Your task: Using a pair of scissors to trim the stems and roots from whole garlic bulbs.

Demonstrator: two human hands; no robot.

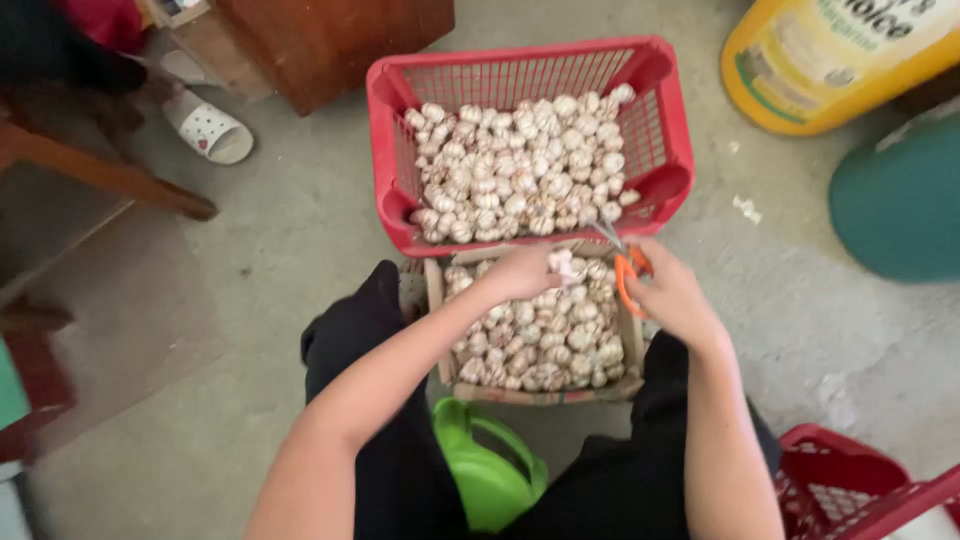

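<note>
My left hand (522, 272) holds a white garlic bulb (562, 264) over a cardboard box (434, 290) full of garlic bulbs between my knees. My right hand (672, 295) grips orange-handled scissors (626, 270), their blades pointing up towards the bulb. Just beyond the box stands a red plastic basket (660, 120) heaped with more garlic bulbs (525, 165).
A green plastic container (485, 470) lies on the floor under my legs. Another red basket (850, 490) shows at the bottom right. A yellow tub (800, 70) and a teal object (900, 200) stand at the right. A white slipper (208, 128) and wooden furniture (320, 45) are at the upper left.
</note>
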